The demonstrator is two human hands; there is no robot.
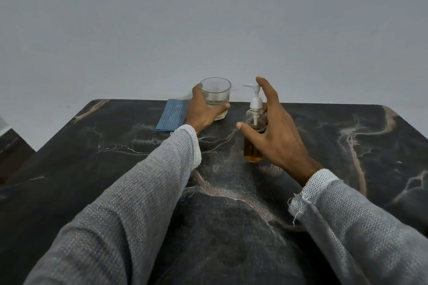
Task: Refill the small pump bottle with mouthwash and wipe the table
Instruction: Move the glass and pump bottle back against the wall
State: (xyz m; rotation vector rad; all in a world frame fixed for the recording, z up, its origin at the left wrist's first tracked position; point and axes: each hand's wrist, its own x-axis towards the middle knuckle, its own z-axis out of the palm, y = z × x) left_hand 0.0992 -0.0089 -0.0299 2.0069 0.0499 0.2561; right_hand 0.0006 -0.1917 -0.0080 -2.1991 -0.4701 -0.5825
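A clear drinking glass [216, 95] with a little pale liquid at its bottom stands near the table's far edge. My left hand [201, 113] is wrapped around its lower half. To its right stands a small clear pump bottle [253, 136] with a white pump head, amber liquid filling its lower part. My right hand [275, 132] hovers around the bottle with fingers spread, thumb in front and index finger raised beside the pump; I cannot tell whether it touches the bottle. A folded blue cloth [172, 114] lies left of the glass.
The dark marble-patterned table [231, 203] runs up to a plain grey wall. Its right corner is rounded. My grey knit sleeves cover the near middle. A lower dark surface [11, 148] shows beyond the left edge.
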